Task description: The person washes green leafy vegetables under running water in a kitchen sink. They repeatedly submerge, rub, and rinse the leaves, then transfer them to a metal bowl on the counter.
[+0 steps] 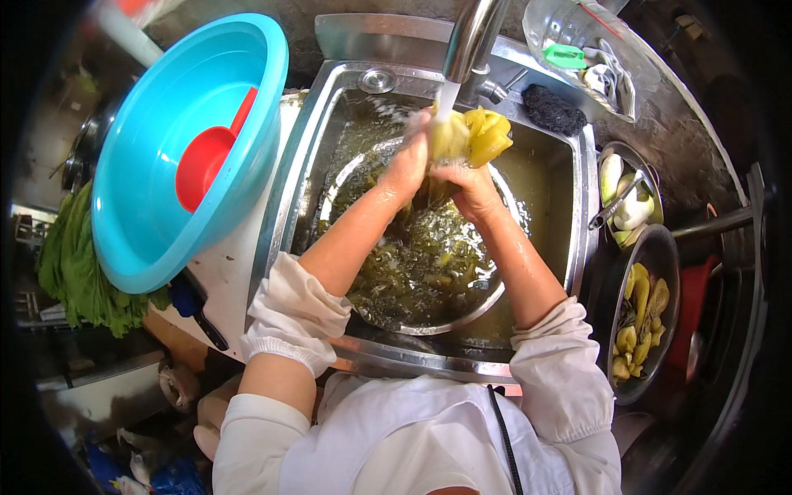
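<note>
Under the stream from the metal tap (472, 41), both of my hands hold a bunch of yellow-green pickled mustard greens (490, 139). My left hand (407, 162) is closed on its left side, its fingers partly blurred by the splashing water. From below and to the right, my right hand (470, 183) is closed around the lower part, where darker leaves hang down. Beneath my hands, a round metal basin (412, 328) sits in the water-filled sink (580, 247). More dark green leaves (433, 272) float in it.
Left of the sink, a large turquoise tub (132, 198) holds a red dipper (202, 169); leafy greens (74, 264) and a black-handled knife (202, 318) lie beside it. On the right are a pan of yellow-green vegetables (639, 322), a bowl with a peeler (623, 202), and a black scrubber (553, 110).
</note>
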`<state>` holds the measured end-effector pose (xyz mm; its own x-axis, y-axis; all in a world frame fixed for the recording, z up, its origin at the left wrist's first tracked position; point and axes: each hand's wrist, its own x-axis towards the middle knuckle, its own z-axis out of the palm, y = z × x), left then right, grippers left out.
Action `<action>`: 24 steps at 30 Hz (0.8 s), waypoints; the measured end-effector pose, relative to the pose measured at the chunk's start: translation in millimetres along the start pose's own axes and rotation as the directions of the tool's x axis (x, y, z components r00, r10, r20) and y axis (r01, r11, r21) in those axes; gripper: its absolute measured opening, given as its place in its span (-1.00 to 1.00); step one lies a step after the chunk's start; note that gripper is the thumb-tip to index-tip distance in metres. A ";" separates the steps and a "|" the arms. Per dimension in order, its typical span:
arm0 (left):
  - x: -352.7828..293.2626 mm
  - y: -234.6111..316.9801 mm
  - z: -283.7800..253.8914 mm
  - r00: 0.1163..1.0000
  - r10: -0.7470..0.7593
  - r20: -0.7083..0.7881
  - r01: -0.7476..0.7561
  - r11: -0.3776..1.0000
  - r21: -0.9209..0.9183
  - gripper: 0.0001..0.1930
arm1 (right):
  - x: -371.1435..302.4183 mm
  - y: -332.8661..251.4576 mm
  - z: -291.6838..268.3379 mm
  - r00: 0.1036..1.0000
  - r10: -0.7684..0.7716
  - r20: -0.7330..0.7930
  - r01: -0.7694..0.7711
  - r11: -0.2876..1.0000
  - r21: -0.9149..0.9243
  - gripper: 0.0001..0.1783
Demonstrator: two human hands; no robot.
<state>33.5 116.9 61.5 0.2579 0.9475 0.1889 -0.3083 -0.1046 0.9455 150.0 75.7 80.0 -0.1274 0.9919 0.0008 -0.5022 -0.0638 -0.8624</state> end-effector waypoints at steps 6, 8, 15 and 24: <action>-47.7 -11.7 0.1 0.857 -0.454 0.245 0.515 0.779 -0.357 -0.45 | 3.7 -9.5 -11.2 0.996 0.031 -0.082 -0.015 0.983 0.184 -0.55; -63.4 -21.1 -0.9 0.810 -0.564 0.162 0.586 0.788 -0.186 -0.38 | 4.5 -12.3 -16.8 0.999 0.014 -0.045 -0.006 0.984 0.177 -0.57; -57.6 -27.7 -7.9 0.667 -0.704 0.244 0.582 0.288 -0.761 -0.34 | -9.5 2.7 -3.9 0.985 0.131 -0.112 -0.105 0.971 0.213 -0.54; -59.5 -19.7 23.3 0.881 -0.446 0.159 0.375 0.452 -0.810 -0.57 | -47.8 31.7 20.2 0.971 -0.066 -0.228 0.075 0.997 0.031 -0.50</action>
<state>45.5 55.5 37.7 0.5101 0.8332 -0.2136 -0.7839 0.5525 0.2833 122.9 24.0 62.9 0.1043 0.9929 -0.0574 -0.5369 0.0076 -0.8436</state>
